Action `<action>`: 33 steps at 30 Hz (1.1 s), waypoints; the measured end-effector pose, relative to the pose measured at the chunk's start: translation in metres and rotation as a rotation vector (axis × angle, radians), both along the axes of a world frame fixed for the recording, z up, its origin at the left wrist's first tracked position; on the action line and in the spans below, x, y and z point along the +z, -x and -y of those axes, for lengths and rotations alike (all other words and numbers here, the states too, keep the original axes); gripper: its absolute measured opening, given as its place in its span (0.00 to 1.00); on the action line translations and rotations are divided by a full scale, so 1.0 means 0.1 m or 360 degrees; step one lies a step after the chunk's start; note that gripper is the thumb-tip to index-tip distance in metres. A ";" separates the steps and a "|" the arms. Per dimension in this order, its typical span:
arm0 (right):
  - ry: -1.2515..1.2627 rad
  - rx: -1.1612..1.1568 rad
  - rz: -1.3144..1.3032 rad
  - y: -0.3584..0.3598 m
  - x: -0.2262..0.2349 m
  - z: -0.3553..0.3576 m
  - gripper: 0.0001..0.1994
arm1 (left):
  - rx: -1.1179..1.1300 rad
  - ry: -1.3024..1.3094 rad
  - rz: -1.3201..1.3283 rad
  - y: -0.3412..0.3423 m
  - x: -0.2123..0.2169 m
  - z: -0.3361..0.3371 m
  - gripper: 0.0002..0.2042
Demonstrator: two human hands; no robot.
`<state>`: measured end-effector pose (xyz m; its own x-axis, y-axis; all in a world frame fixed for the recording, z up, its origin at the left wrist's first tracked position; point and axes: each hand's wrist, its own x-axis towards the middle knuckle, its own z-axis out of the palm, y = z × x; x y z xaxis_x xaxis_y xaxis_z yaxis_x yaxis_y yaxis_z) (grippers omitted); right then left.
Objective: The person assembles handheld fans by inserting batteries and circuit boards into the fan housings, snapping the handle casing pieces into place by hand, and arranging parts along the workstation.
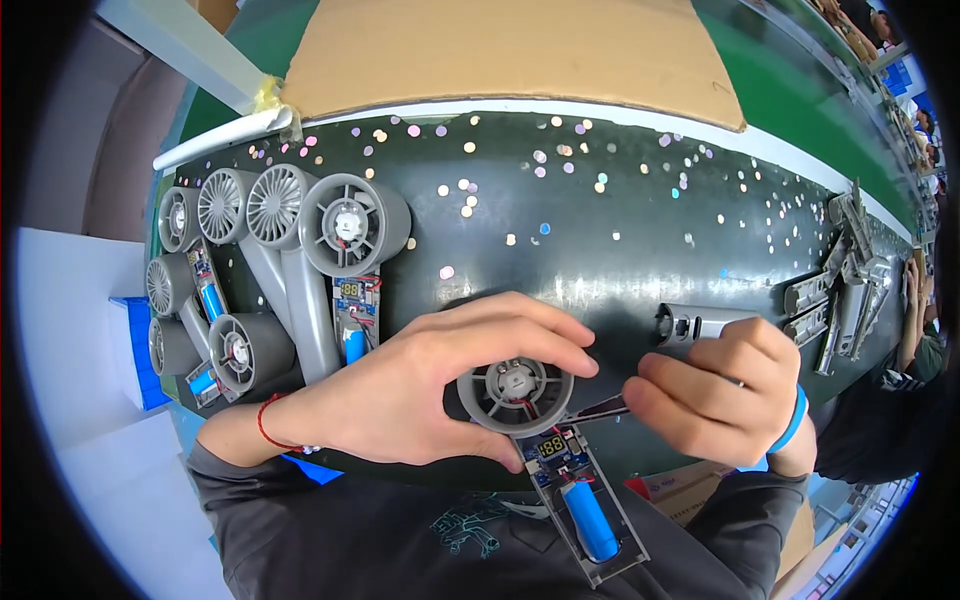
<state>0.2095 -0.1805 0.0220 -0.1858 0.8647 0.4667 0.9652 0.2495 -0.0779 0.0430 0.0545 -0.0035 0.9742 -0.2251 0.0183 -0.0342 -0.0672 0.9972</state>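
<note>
Near the table's front edge, my left hand [440, 380] is wrapped round the round grey fan housing of an opened handheld fan [515, 393]. Its handle part points down toward my lap, with a circuit board and small lit display [551, 447] and a blue cylindrical battery [590, 520] exposed. Red wires run between fan, board and battery. My right hand [720, 395] is closed on a slim dark metal tool [598, 408] that looks like tweezers; its tip reaches the joint between housing and board. Fingers partly hide the tool. Just behind the right hand lies a grey handle shell [700, 322].
Several grey fans [345, 225], some opened, stand grouped at the left. More grey handle shells [840, 290] are piled at the far right. Small coloured dots are scattered over the dark table [480, 255]. A cardboard sheet [510, 50] lies at the back; another person's arm [912, 315] shows at the right.
</note>
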 end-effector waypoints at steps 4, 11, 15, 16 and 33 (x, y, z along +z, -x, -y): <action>0.0035 0.0068 -0.0005 -0.02 0.01 -0.03 0.18 | 0.0024 -0.0033 -0.0011 0.00 0.00 0.02 0.31; 0.0376 0.0085 -0.0127 -0.06 0.13 -0.08 0.17 | -0.0019 -0.0045 -0.0053 0.00 0.01 -0.01 0.32; 0.0084 0.0007 0.0007 -0.06 0.07 0.05 0.17 | -0.0033 0.0043 -0.0026 -0.02 -0.01 -0.02 0.33; 0.0012 -0.0025 0.0031 -0.06 0.04 0.07 0.17 | -0.0034 0.0071 -0.0054 -0.01 -0.01 -0.02 0.33; -0.0005 -0.0025 -0.0077 -0.03 0.05 0.06 0.14 | -0.0046 0.0127 -0.0078 0.02 0.01 0.00 0.36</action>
<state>0.2126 -0.1860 0.0273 -0.1495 0.8658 0.4776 0.9642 0.2346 -0.1236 0.0413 0.0547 -0.0025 0.9674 -0.2529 -0.0106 0.0143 0.0127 0.9998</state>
